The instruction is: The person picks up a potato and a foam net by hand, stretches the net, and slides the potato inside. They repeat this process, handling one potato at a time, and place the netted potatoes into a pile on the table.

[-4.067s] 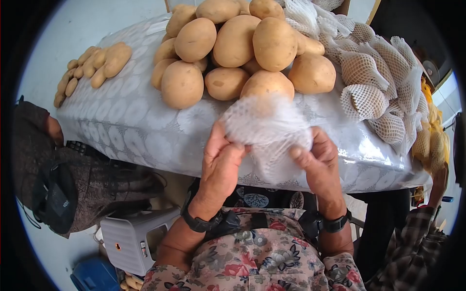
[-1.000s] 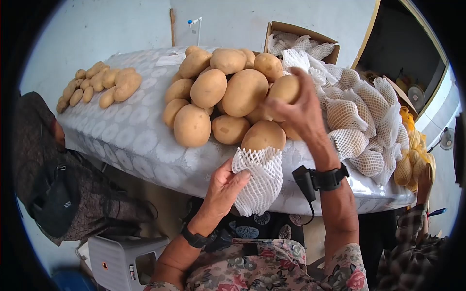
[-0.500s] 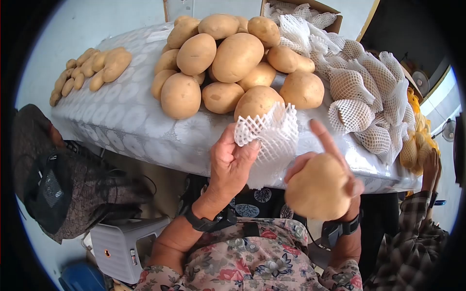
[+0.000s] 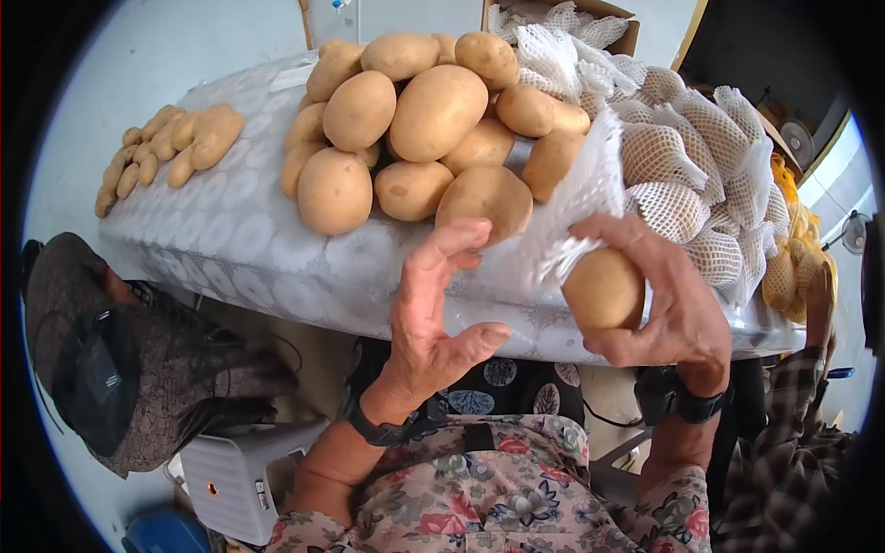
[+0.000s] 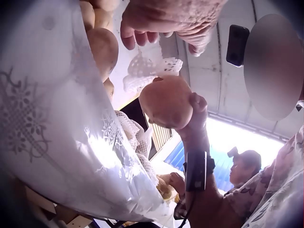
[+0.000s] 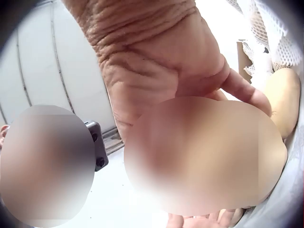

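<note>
My right hand grips a potato above the front edge of the table, thumb below and fingers over it. A white foam net sleeve, blurred, stands out from the potato's far end by the fingertips. In the left wrist view the sleeve bunches at one end of the potato, most of which is bare. To the left, my left hand holds nothing, its fingers and thumb spread apart. Just beyond it lies the nearest potato of the bare pile.
Bare potatoes are heaped mid-table, with smaller ones at the far left. Netted potatoes pile up at the right, near yellow net bags and another person's hand. A carton of sleeves stands behind.
My right hand has taken a potato from the pile and brought it to the sleeve. The sleeve has moved rightward onto the potato's end, and my left hand has let go of it.
</note>
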A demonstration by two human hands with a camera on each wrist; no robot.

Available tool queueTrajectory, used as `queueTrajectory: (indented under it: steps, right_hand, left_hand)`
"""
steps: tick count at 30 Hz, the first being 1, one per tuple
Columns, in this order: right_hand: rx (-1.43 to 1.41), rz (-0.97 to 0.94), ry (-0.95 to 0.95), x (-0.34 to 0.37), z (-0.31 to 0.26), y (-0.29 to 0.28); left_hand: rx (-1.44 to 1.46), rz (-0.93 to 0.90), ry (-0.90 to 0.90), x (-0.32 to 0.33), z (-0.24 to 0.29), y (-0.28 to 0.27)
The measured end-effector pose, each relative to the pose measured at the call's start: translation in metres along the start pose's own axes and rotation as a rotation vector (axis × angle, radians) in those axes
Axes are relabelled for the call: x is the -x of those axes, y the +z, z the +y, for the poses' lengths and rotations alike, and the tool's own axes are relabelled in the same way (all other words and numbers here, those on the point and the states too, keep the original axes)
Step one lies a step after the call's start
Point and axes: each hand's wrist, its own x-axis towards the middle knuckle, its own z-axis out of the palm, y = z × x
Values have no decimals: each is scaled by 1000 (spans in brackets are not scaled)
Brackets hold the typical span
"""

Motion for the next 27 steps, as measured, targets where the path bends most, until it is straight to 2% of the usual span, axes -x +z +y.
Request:
queueTrajectory:
  steps: [2, 4, 7, 9, 10, 12, 14, 17, 20, 22, 23, 26, 27]
  right_hand:
    - [-20, -120, -22, -4, 0, 7]
    - [-62, -174, -17, -7, 3, 16]
    - [-165, -217, -34, -9, 12, 25]
    - [-329, -102, 4, -6, 25, 30]
    - [-409, -45, 22, -3, 31, 31]
    - [-631, 82, 94, 2, 33, 29]
    - [-941, 258, 138, 18, 21, 40]
    - [-1476, 296, -69, 42, -7, 74]
    - [-1418, 163, -61, 50, -23, 86]
    - [-1148, 65, -138, 43, -14, 88]
    - [-987, 71, -163, 42, -9, 84]
    - [-663, 231, -151, 42, -6, 87]
    - [-585, 292, -152, 42, -3, 88]
  left_hand:
    - [-122, -48, 15, -4, 4, 0]
    - [-316, -197, -123, -4, 9, 1]
    - [-196, -164, -297, 10, -4, 8]
    - [-78, -109, -420, 17, -11, 6]
    - [170, -33, -615, 15, -5, 5]
    - [346, 76, -580, 22, -16, 2]
    - [355, 133, -565, 22, -18, 3]
    - [445, 201, -564, 24, -20, 11]
    - [532, 210, -585, 26, -12, 23]
    - [518, 212, -659, 24, 1, 30]
    - [-34, 20, -478, 24, 3, 27]
    - [618, 194, -707, 30, 7, 31]
    - [601, 181, -709, 31, 4, 30]
